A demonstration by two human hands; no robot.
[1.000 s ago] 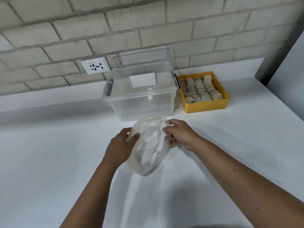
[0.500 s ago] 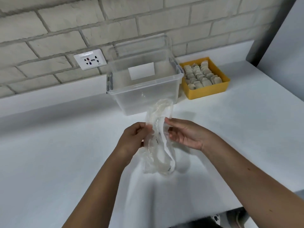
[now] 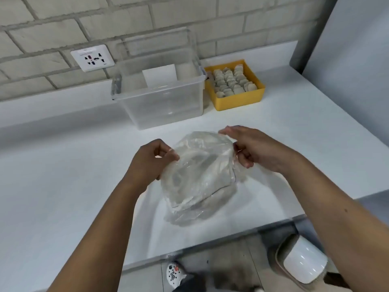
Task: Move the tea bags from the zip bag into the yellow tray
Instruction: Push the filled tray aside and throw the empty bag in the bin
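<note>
I have both hands on the zip bag (image 3: 200,178), holding it up over the white bench (image 3: 63,186) in front of me. My left hand (image 3: 153,161) pinches the bag's left edge, the fingers (image 3: 171,154) curled and closed on the film. My right hand (image 3: 252,148) grips the upper right edge, with its fingers (image 3: 244,162) folded round the plastic. The bag is stretched between them. Its long axis runs from the held edge, on the far side, back towards me and down to the bench. I cannot tell whether its lower end touches the surface. The film is crumpled and cloudy, so I cannot say whether any tea bags are left inside, nor which edge is the open mouth, though I take it to be the one I am holding.

The yellow tray (image 3: 242,101) sits ahead and to the right, well apart from the bag, against the back of the bench. Rows of tea bags (image 3: 231,81) already stand in it. My right hand is the nearer one to it. A clear plastic bin (image 3: 168,108) stands just beside the tray on its left, straight ahead of the bag.

So the next reach goes forward and right, and I judge it falls to the right hand. The left hand would keep the bag steady, and the path should pass to the right of the bin.
</note>
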